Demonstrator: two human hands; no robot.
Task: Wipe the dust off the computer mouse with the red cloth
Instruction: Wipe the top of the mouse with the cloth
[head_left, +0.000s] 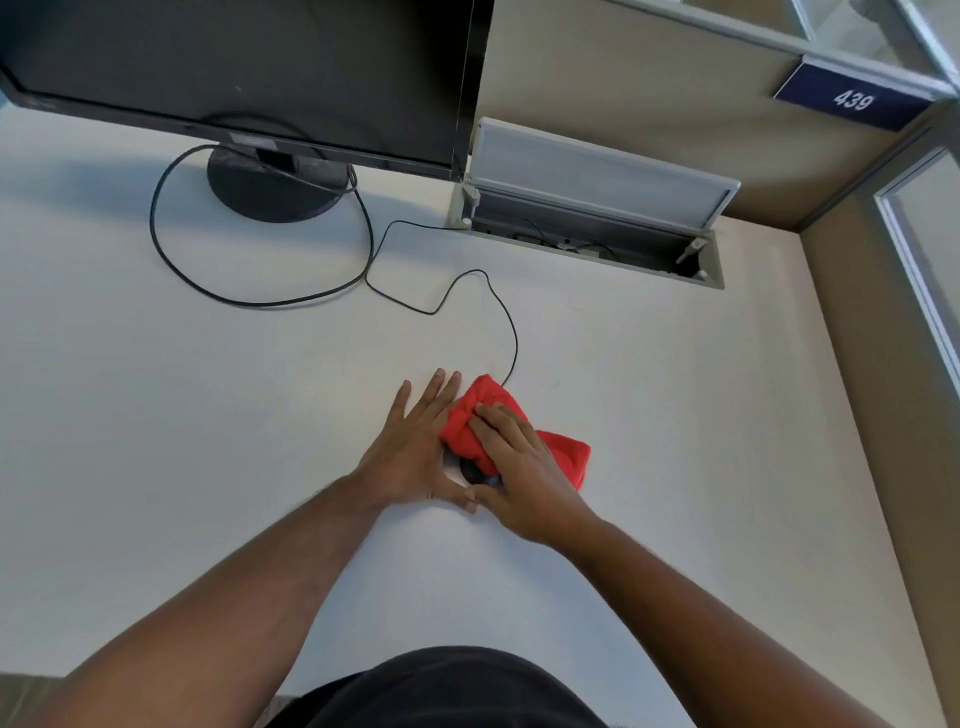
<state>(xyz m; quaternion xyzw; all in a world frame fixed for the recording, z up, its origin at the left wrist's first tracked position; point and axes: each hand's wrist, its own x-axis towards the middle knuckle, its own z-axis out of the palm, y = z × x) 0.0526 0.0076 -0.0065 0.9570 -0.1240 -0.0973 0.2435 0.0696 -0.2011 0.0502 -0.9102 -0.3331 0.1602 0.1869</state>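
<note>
A black computer mouse (474, 472) lies on the white desk (208, 389), almost wholly covered; only its near end shows between my hands. A red cloth (563, 452) is draped over it. My right hand (519, 462) presses down on the cloth, fingers curled over the mouse. My left hand (415, 441) lies flat against the mouse's left side, fingers spread and pointing away from me. The mouse's thin black cable (511, 332) runs from under the cloth toward the back of the desk.
A black monitor (234, 67) on a round stand (275, 192) is at the back left, with a looping cable (171, 260) beside it. An open grey cable hatch (587, 208) is set in the desk at the back. Beige partition walls (649, 104) close off the back and right.
</note>
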